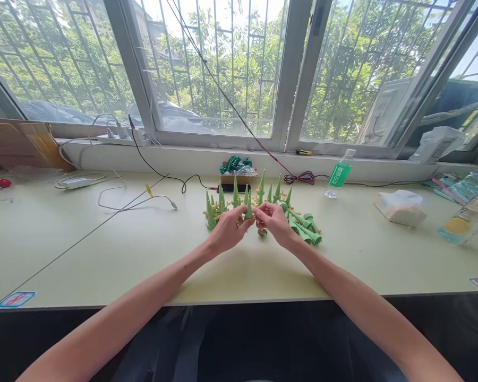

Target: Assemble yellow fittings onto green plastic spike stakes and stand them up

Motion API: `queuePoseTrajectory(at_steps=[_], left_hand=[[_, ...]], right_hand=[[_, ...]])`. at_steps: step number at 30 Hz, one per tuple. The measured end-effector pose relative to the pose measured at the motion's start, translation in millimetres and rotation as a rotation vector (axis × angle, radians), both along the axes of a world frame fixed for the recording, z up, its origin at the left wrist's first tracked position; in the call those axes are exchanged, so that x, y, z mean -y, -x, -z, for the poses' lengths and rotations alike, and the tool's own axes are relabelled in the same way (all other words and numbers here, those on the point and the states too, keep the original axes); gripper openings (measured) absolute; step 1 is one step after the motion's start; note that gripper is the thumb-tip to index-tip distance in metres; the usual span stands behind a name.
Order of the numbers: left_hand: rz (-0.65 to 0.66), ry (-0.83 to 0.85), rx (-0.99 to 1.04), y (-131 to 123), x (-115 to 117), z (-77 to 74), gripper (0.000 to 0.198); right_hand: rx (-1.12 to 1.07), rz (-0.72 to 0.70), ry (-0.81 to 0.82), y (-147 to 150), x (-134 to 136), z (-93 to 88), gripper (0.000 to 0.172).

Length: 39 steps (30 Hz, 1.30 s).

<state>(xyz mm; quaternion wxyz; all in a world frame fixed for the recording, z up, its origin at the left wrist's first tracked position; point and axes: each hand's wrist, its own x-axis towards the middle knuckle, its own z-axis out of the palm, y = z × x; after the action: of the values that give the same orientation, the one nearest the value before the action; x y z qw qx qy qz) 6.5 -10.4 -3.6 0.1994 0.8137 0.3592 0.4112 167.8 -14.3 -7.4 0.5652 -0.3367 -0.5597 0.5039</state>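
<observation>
While both forearms stretch across the pale green table (103, 254), I see a white cable (83, 181) lying well to the left of the left hand (228, 229), whose fingers pinch an upright green cone (249, 209). Meeting it fingertip to fingertip, the right hand (274, 220) is curled closed at the same cone; what exactly it grips I cannot tell. Just beyond both hands are the standing cones (235, 193), and the toppled cones (308, 233) lie just right of the right hand. Farther right come a green-labelled bottle (340, 174), then a tissue pack (400, 208).
</observation>
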Motion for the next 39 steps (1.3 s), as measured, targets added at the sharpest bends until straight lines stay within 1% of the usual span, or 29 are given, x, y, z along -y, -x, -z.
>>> queuePoseTrajectory(at_steps=[9, 16, 19, 24, 29, 34, 37, 39], left_hand=[[0.042, 0.088, 0.021, 0, 2, -2.9, 0.026], [0.084, 0.166, 0.071, 0, 4, -4.6, 0.024], [0.123, 0.234, 0.106, 0, 4, -5.2, 0.025], [0.207, 0.367, 0.199, 0, 5, -8.8, 0.033], [0.28, 0.526, 0.275, 2, 3, -11.6, 0.039], [0.33, 0.704, 0.38, 4, 0, -10.1, 0.038], [0.363, 0.794, 0.45, 5, -1, -10.8, 0.038], [0.362, 0.851, 0.474, 5, 0, -12.0, 0.038]], right_hand=[[0.074, 0.014, -0.084, -3, -3, 5.8, 0.035], [0.126, 0.035, -0.106, -4, -1, 6.3, 0.036], [0.146, 0.045, -0.118, -4, 0, 4.9, 0.036], [0.186, 0.071, -0.118, -4, 2, 1.5, 0.037], [0.225, 0.08, -0.181, -5, 4, 0.7, 0.033], [0.267, 0.084, -0.241, -5, 3, 2.3, 0.029], [0.261, 0.078, -0.244, -6, 2, 2.7, 0.03], [0.259, 0.078, -0.24, -5, 2, 2.4, 0.031]])
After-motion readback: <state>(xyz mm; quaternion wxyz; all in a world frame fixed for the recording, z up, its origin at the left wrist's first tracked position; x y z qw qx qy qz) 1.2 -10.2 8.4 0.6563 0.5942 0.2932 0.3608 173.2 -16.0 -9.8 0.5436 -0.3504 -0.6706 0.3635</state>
